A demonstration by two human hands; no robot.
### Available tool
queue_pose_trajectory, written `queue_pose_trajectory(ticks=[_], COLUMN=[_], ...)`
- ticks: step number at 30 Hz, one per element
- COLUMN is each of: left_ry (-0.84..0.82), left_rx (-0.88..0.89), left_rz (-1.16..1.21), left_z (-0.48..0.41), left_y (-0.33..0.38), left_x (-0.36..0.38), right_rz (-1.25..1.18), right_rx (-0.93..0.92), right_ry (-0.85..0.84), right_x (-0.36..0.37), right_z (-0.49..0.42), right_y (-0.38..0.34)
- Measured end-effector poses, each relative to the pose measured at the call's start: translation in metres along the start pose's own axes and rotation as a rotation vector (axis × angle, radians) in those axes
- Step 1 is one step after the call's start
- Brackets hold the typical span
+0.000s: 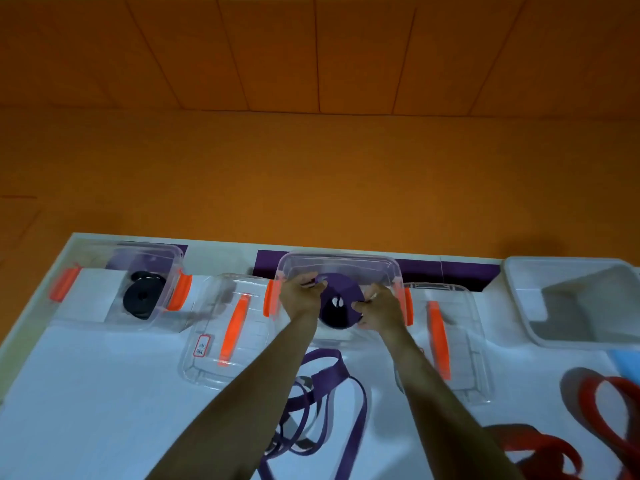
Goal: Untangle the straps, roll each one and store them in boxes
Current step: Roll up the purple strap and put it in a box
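Observation:
A rolled purple strap (341, 299) sits inside the clear middle box (341, 261) with orange clips at the back of the table. My left hand (301, 292) grips the roll's left side and my right hand (375, 306) grips its right side, both reaching into the box. A loose purple strap (329, 403) lies tangled on the white table under my forearms. Red straps (599, 410) lie loose at the right front. A clear box (145, 289) at the back left holds rolled black straps (140, 299).
Two clear lids with orange handles lie flat: one lid (225, 327) left of the middle box, another lid (450, 337) to its right. A white empty bin (571, 299) stands at the back right. An orange wall rises behind the table.

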State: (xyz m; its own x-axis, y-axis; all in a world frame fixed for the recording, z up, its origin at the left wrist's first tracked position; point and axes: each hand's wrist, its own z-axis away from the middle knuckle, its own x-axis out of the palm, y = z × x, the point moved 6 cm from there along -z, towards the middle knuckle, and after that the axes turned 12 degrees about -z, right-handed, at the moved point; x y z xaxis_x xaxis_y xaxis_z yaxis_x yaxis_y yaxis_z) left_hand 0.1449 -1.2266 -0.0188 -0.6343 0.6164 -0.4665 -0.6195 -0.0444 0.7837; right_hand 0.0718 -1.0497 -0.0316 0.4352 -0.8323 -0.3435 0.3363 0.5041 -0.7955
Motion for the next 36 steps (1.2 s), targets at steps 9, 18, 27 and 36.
queue_pose_trajectory(ticks=[9, 18, 27, 36], left_ry=[0.000, -0.051, -0.041, -0.136], left_rx=[-0.145, -0.217, -0.217, 0.162], left_rz=[-0.287, -0.330, -0.395, -0.732], left_z=[-0.026, -0.053, -0.059, -0.059], left_y=[-0.035, -0.048, -0.053, -0.023], left_x=[0.032, 0.051, 0.056, 0.044], right_rz=[0.055, -0.035, 0.081, 0.241], right_rx=[0.214, 0.283, 0.278, 0.018], right_ry=[-0.099, -0.127, -0.129, -0.071], right_x=[0.025, 0.031, 0.039, 0.011], right_z=[-0.041, -0.062, -0.070, -0.031], right_y=[0.047, 0.064, 0.066, -0.003])
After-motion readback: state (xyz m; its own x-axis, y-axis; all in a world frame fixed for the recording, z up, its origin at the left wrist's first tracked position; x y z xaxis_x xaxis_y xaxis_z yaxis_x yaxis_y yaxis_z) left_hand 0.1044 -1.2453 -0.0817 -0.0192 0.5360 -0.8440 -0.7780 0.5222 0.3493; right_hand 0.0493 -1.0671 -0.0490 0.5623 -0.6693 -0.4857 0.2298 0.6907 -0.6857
